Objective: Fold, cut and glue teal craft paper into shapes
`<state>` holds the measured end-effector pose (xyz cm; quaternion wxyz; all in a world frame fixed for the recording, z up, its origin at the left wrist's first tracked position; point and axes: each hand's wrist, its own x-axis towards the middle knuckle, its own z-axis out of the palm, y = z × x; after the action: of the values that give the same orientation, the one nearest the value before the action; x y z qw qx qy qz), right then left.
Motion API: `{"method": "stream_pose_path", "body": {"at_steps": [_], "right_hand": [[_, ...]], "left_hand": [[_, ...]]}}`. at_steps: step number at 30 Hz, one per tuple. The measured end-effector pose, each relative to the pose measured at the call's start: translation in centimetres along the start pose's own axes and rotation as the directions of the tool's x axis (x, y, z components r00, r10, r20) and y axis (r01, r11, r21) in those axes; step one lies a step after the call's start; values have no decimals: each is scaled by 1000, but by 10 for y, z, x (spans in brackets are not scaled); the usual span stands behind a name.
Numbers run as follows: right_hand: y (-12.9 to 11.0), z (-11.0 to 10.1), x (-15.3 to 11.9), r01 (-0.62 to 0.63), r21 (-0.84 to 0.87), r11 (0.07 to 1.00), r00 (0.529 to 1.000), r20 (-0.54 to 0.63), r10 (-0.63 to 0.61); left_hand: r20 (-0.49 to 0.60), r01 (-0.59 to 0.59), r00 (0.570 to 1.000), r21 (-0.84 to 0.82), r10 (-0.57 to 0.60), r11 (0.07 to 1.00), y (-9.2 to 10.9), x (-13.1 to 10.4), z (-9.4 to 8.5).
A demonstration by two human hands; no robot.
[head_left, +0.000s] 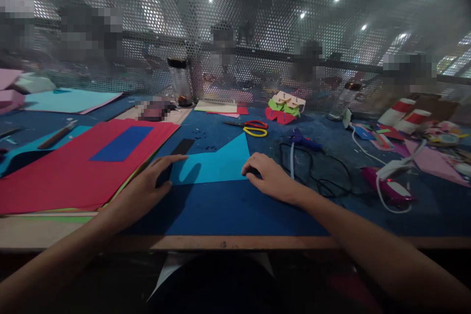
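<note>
A sheet of light blue paper (213,167) lies on the dark blue table mat, with a folded part rising to a point at its upper right. My left hand (152,179) is at the sheet's left edge, index finger stretched out and thumb apart, nothing in its grip. At the right edge, the curled fingers and thumb of my right hand (267,174) close on the paper. Just behind the left fingertips lies a strip of black paper (183,146). Scissors (253,127) with red and yellow handles rest beyond the sheet.
Red paper sheets (73,171) are stacked at left, a dark blue rectangle (123,143) on top. Glue guns, one blue (307,141) and one magenta (390,189), lie right among cables. Folded paper pieces (285,108) and a clear bottle (180,83) stand near the mesh screen (154,24).
</note>
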<state>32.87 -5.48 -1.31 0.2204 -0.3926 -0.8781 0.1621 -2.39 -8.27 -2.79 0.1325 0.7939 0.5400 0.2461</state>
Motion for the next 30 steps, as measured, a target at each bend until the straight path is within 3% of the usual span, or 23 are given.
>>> {"method": "stream_pose_path", "body": {"at_steps": [10,22,26,30], "right_hand": [[0,-1,-1,8,-5,1000,1000,0,-8],[-1,-1,0,22,-6,1000,1000,-10,-22],[1,1,0,8,2,1000,1000,-12,-8],[1,0,0,-8,9,1000,1000,-5,8]], "left_hand": [[7,28,1000,-61,-27,998,1,-5,-2],[-17,186,980,-283,-199,941,4,-7,0],[-81,79,992,-177,-94,981,5,-6,3],[-70,-27,997,-28,25,999,3,-4,6]]}}
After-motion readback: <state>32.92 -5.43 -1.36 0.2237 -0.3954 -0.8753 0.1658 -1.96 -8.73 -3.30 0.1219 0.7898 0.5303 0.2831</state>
